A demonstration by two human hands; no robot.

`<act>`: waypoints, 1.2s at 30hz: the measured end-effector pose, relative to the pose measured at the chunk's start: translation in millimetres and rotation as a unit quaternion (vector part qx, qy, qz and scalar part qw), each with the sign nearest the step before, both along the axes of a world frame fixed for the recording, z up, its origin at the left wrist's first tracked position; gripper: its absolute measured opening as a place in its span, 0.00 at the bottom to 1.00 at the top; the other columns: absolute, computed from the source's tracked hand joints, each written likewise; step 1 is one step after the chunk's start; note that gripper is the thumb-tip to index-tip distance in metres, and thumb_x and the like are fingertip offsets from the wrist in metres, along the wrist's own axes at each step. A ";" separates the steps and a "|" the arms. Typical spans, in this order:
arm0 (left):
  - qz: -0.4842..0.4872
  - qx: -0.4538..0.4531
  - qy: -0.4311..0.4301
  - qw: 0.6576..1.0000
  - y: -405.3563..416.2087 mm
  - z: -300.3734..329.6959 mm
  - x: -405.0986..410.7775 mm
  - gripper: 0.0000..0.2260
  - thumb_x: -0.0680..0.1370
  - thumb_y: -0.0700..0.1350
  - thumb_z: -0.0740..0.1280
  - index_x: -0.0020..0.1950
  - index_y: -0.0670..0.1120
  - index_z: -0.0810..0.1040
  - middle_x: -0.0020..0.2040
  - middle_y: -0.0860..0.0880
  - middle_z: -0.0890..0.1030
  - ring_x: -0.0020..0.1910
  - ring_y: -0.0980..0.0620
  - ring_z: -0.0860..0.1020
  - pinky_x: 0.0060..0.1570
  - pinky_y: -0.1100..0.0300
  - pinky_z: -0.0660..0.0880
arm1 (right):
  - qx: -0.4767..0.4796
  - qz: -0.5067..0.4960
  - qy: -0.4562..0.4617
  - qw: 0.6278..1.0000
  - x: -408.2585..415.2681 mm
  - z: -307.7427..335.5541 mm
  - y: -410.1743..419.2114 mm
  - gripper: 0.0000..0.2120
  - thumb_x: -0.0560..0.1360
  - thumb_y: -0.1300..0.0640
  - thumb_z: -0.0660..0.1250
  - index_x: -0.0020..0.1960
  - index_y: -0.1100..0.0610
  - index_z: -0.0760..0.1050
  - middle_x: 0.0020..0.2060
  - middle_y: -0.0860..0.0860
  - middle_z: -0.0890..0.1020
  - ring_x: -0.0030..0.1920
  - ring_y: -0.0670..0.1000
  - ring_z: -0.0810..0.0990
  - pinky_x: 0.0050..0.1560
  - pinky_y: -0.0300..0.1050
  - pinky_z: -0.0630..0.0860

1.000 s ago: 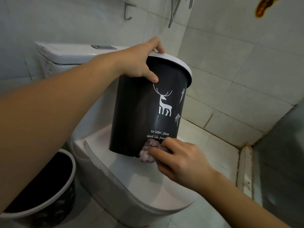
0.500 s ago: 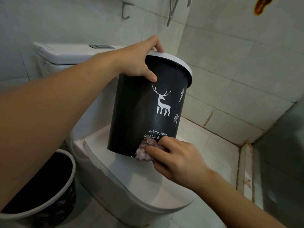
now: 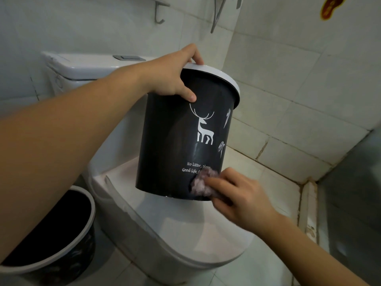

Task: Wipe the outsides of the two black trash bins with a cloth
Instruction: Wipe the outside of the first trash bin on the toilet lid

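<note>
Across the whole frame pale wall tiles (image 3: 288, 65) are enclosing a small bathroom, with grimy grout showing where the wall is meeting the floor (image 3: 274, 182) at centre right. Metal hooks (image 3: 159, 9) are hanging at the top centre, and a red and gold sticker (image 3: 329, 7) is sitting in the upper right corner. Filling the middle is a white toilet (image 3: 185, 234), its lid closed and its cistern (image 3: 86, 67) standing at upper left with a grey flush button (image 3: 128, 57) on top. Above the closed lid, at frame centre, a black trash bin (image 3: 171, 141) with a white rim is being held tilted, its mouth turned toward the upper right so nothing of its inside is showing; a white deer, small feathers and white lettering are printed on its side. The left hand (image 3: 171, 77) is gripping the bin at the rim, fingers curled over the top edge and thumb pressing on the black wall. The right hand (image 3: 237, 197), at lower centre right and slightly blurred, is clutching a crumpled mauve cloth (image 3: 203, 182) and pressing it against the lower edge of the bin, covering the end of the lettering. At lower left a second black bin (image 3: 61, 261) with a pale rim is standing on the floor beside the toilet; its inside is looking dark, and what it is holding cannot be told.
</note>
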State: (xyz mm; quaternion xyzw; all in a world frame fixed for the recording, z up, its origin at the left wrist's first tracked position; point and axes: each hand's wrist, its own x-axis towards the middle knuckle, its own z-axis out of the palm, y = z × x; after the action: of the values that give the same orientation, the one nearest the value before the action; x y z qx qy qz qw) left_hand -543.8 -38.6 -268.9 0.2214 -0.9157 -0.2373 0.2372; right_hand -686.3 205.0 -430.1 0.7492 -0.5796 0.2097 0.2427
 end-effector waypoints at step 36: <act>0.032 -0.005 0.004 0.999 9.3 6.4 -3.8 0.28 0.66 0.43 0.75 0.62 0.55 0.68 0.54 0.48 0.76 0.47 0.51 0.76 0.41 0.57 0.72 | -0.008 0.006 -0.053 0.999 13.1 -8.6 -1.3 0.13 0.76 0.53 0.66 0.60 0.50 0.79 0.45 0.49 0.77 0.39 0.48 0.76 0.35 0.39 0.73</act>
State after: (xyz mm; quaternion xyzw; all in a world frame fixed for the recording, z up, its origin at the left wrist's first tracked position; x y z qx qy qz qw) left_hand -547.6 -29.3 -262.4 0.2487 -0.9082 -0.2262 0.2494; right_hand -673.2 203.7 -438.7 0.7383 -0.5857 0.2552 0.2162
